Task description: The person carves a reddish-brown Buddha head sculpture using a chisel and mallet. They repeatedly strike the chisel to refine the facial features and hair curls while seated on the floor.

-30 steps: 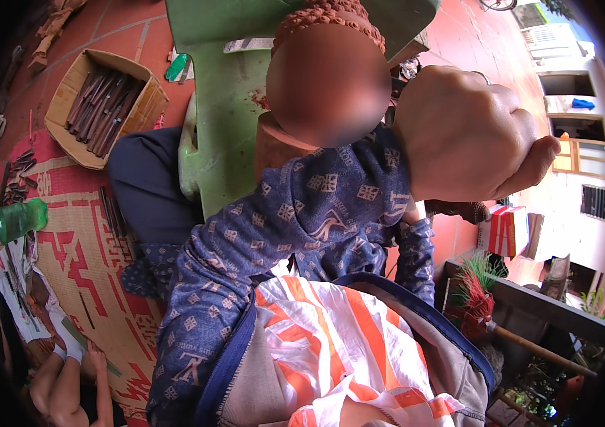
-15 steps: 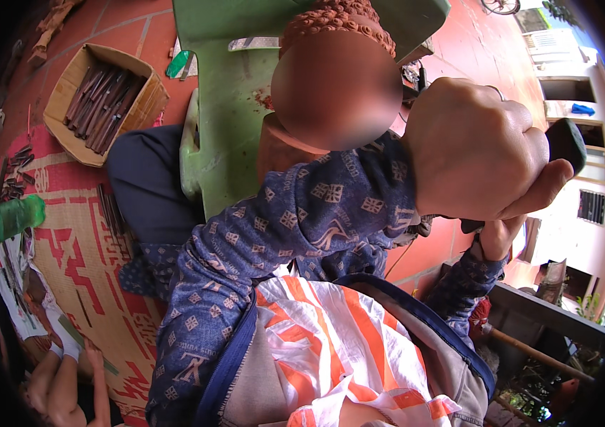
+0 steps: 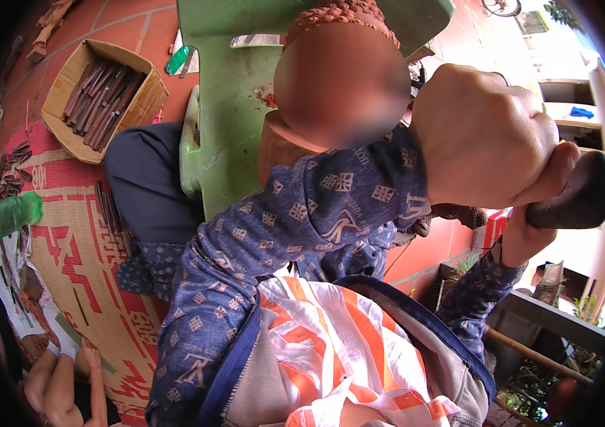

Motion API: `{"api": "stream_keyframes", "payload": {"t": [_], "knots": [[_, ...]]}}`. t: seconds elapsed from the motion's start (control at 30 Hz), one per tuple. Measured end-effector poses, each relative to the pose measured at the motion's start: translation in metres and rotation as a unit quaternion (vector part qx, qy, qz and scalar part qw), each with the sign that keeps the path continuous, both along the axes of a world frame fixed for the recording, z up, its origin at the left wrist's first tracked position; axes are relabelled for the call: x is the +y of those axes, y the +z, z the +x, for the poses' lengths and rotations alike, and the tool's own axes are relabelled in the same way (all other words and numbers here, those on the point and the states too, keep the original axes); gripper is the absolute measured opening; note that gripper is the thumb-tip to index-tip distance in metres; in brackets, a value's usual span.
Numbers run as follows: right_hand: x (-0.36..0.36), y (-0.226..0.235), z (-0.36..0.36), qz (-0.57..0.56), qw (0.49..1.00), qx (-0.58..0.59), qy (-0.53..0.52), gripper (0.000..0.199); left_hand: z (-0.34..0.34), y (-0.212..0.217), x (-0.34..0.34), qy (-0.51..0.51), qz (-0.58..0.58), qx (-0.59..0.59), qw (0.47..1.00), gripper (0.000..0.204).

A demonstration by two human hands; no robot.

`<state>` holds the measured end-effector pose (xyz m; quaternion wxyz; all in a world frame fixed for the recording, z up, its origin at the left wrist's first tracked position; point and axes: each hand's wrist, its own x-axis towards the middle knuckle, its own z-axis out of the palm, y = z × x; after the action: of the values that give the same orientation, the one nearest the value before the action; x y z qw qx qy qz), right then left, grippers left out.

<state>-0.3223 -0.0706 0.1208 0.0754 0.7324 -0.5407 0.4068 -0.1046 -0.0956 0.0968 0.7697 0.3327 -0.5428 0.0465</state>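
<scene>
My left hand (image 3: 487, 135) is a closed fist, stretched across to the right with its back toward me. Whatever it grips is hidden behind the knuckles. Just past its thumb shows a dark, smooth, rounded block (image 3: 578, 192). Below that block is my right hand (image 3: 519, 238), which appears to hold it; its fingers are mostly hidden. Left of my fist is a reddish-brown carved head (image 3: 341, 89) with rows of curls on top, its front blurred. Its base (image 3: 281, 146) stands on a green plastic chair (image 3: 235, 121), with reddish crumbs beside it.
A cardboard box (image 3: 92, 149) of wooden-handled tools (image 3: 103, 107) stands at the left. Nearby lie more handles (image 3: 14, 171) and a green bottle (image 3: 14, 213) on a patterned mat (image 3: 89, 263). Another person's hand (image 3: 91, 356) shows lower left. A dark railing (image 3: 544, 313) runs at right.
The dark block has swung downward and shows more fully beyond my left thumb. My left fist has risen slightly, and my right hand has shifted a little to the right.
</scene>
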Motion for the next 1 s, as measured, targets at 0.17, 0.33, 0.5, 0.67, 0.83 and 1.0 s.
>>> {"api": "stream_keyframes", "payload": {"t": [0.17, 0.33, 0.5, 0.67, 0.83, 1.0], "knots": [[0.0, 0.003, 0.008, -0.001, 1.0, -0.006, 0.012, 0.022, 0.003, 0.001, -0.001, 0.012, 0.011, -0.003, 1.0, 0.036], [-0.005, 0.004, -0.006, 0.031, 0.999, -0.039, 0.0, 0.02, 0.009, 0.003, -0.002, 0.009, 0.001, 0.001, 1.0, 0.034], [-0.002, 0.013, 0.015, -0.043, 0.998, 0.023, 0.028, 0.023, 0.007, 0.003, -0.002, 0.01, -0.017, 0.032, 0.999, 0.034], [-0.006, 0.02, 0.012, -0.022, 0.999, 0.042, 0.026, 0.023, 0.01, 0.003, -0.003, 0.013, -0.027, 0.038, 0.999, 0.035], [-0.005, 0.033, 0.005, 0.01, 0.999, 0.04, 0.025, 0.034, 0.012, 0.004, -0.004, 0.006, -0.052, 0.067, 0.996, 0.036], [-0.006, 0.044, 0.015, -0.007, 0.998, 0.034, 0.056, 0.021, 0.017, 0.004, -0.006, 0.008, -0.079, 0.074, 0.994, 0.037]]}}
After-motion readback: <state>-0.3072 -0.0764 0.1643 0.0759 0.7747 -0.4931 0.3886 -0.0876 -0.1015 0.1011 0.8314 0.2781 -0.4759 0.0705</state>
